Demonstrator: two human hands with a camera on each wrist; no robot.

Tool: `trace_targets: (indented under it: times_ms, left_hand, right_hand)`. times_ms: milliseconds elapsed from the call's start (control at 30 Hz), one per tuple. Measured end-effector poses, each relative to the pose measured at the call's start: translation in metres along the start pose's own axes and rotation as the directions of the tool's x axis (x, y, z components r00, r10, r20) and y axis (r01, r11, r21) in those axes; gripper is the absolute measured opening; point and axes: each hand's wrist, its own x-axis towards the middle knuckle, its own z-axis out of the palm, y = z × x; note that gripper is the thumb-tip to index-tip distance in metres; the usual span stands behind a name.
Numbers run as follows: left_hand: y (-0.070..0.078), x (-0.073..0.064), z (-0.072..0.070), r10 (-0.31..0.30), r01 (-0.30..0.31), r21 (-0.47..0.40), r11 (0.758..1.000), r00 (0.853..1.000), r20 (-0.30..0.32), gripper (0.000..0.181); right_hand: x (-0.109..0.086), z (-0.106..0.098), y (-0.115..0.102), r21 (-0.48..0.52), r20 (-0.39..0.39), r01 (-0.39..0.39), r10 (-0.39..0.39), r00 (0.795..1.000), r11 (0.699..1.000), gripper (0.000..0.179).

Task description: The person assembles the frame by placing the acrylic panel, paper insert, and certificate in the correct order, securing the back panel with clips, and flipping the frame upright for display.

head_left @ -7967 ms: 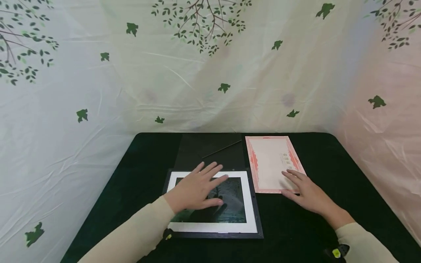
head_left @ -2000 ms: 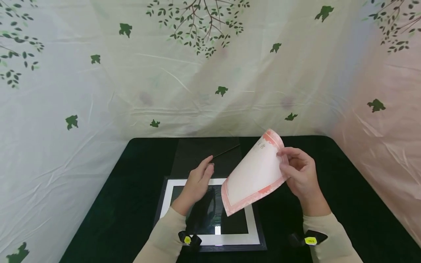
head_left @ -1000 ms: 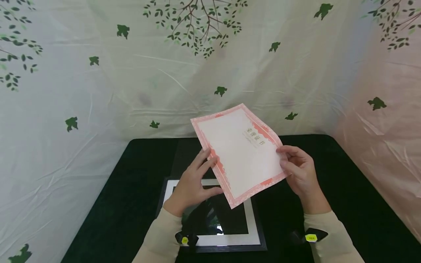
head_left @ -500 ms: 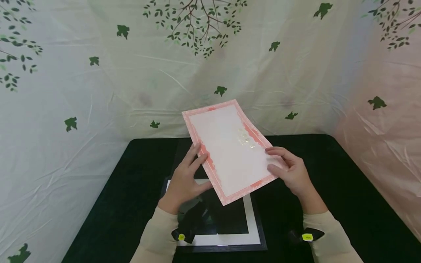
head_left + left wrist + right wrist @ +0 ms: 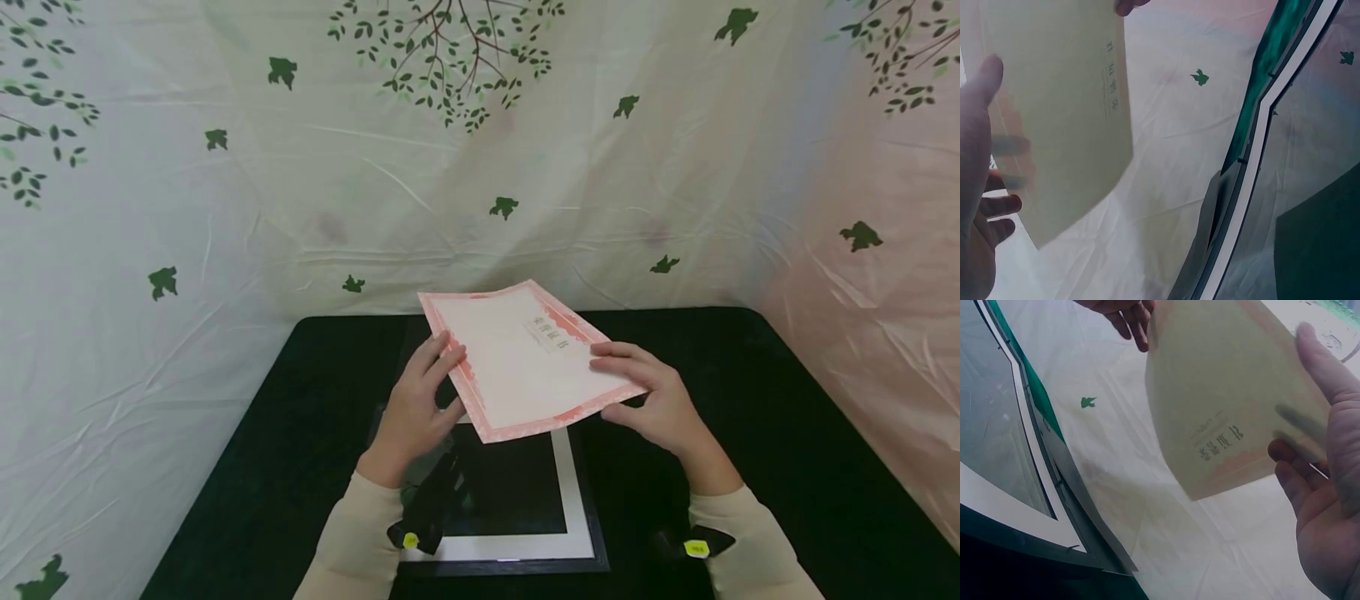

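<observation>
Both hands hold up a certificate sheet (image 5: 517, 375) with a pink border and gold lettering. In the head view it tilts above a dark picture frame (image 5: 510, 567) with a white mat. My left hand (image 5: 408, 412) pinches the sheet's left edge, two fingers on its upper face and the thumb (image 5: 991, 78) on the underside. At the lower right edge, my right hand (image 5: 663, 404) has two fingers over the top, and its thumb (image 5: 1319, 356) lies along the underside. The sheet and left hand hide the far part of the frame.
The frame lies on a dark green table cover (image 5: 247, 467). Behind it, part of a black panel (image 5: 411, 333) shows beside the sheet. A pale curtain (image 5: 450, 167) with leaf prints stands along the table's back and sides.
The right hand has lifted the certificate off the table and brought it left over the frame. The left hand has left the frame and taken the sheet's left edge. Lately its far end has dipped.
</observation>
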Motion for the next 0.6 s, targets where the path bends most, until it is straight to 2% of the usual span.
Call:
trace_targets:
  times_ms: [167, 267, 400, 600]
  left_hand:
    - [0.003, 0.002, 0.0, 0.007, -0.005, 0.031, 0.999, 0.998, -0.058, 0.034]
    - [0.006, 0.003, -0.001, 0.015, -0.008, 0.063, 0.998, 0.994, -0.107, 0.026]
    - [0.008, 0.004, -0.002, 0.013, -0.001, 0.09, 0.996, 0.991, -0.133, 0.023]
    - [0.008, 0.005, -0.003, -0.001, 0.015, 0.083, 0.996, 0.987, -0.16, 0.019]
  right_hand:
    - [-0.006, 0.001, 0.019, 0.06, -0.04, -0.067, 0.07, 0.997, 0.996, 0.04]
    - [-0.006, 0.002, 0.022, 0.072, -0.036, -0.118, 0.121, 0.992, 0.99, 0.033]
    - [-0.007, 0.002, 0.026, 0.093, -0.012, -0.18, 0.182, 0.983, 0.979, 0.029]
    - [-0.008, 0.002, 0.031, 0.176, -0.005, -0.175, 0.179, 0.984, 0.969, 0.037]
